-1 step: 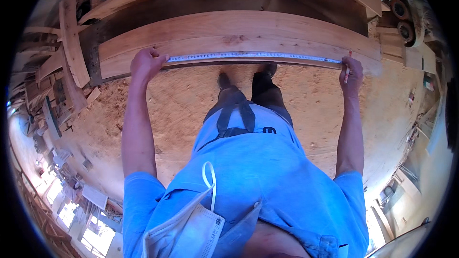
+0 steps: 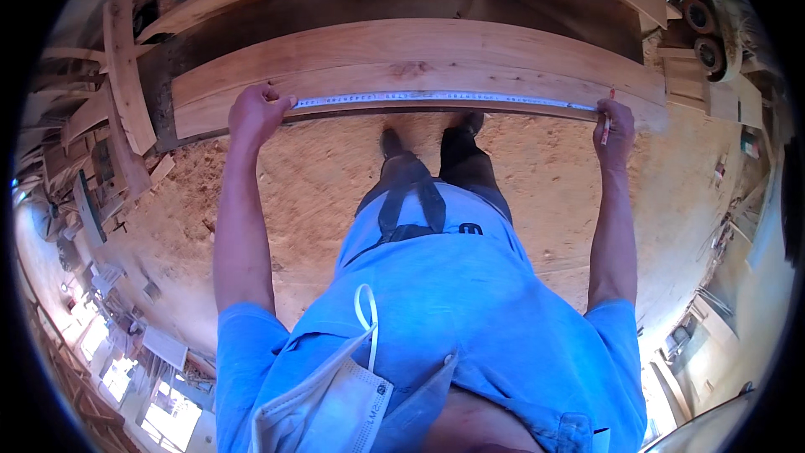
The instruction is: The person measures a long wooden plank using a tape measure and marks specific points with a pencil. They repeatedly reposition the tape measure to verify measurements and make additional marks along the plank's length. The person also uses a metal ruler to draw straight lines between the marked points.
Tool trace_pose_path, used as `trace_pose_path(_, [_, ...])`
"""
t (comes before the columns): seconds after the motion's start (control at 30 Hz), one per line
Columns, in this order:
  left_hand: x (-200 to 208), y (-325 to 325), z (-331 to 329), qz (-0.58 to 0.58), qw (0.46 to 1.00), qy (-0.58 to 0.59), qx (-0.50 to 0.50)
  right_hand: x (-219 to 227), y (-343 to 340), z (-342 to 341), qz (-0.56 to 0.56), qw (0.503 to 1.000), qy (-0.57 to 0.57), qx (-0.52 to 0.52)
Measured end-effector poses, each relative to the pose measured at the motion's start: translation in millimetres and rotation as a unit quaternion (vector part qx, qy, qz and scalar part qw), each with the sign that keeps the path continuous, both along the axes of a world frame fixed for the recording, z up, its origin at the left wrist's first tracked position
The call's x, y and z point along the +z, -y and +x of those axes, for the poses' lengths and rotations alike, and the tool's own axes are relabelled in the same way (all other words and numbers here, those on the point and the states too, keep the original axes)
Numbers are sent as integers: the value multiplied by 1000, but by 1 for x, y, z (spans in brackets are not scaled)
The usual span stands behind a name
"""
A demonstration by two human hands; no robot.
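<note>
Hardly anything has moved since the earlier frame. Your measuring tape (image 2: 436,96) stretches between your hands along the near part of the wooden board (image 2: 402,50). Your left hand (image 2: 255,115) pinches one end between thumb and forefinger; your right hand (image 2: 618,127) grips a slim red-and-white stick (image 2: 605,131) where the tape meets its fingers. Both forearms reach forward, spread wide.
</note>
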State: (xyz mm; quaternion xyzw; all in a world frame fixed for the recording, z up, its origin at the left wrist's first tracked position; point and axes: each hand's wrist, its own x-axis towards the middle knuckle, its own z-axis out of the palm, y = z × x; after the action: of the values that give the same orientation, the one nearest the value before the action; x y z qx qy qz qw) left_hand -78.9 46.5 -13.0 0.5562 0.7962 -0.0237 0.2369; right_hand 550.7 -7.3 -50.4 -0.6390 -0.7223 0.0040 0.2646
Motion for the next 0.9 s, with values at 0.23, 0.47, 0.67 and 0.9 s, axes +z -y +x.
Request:
trace_pose_path(0.23, [2,46,33,91,988,108,-61,22,27,-29,14,999,33,3])
trace_pose_path(0.47, [-8,69,53,81,972,206,-72,54,59,-64,82,994,56,-37])
trace_pose_path(0.67, [-13,79,70,34,957,286,-36,57,118,-133,9,955,-235,-182])
trace_pose_path(0.9, [-9,87,117,45,953,283,-95,-3,130,-171,-71,813,-535,-219])
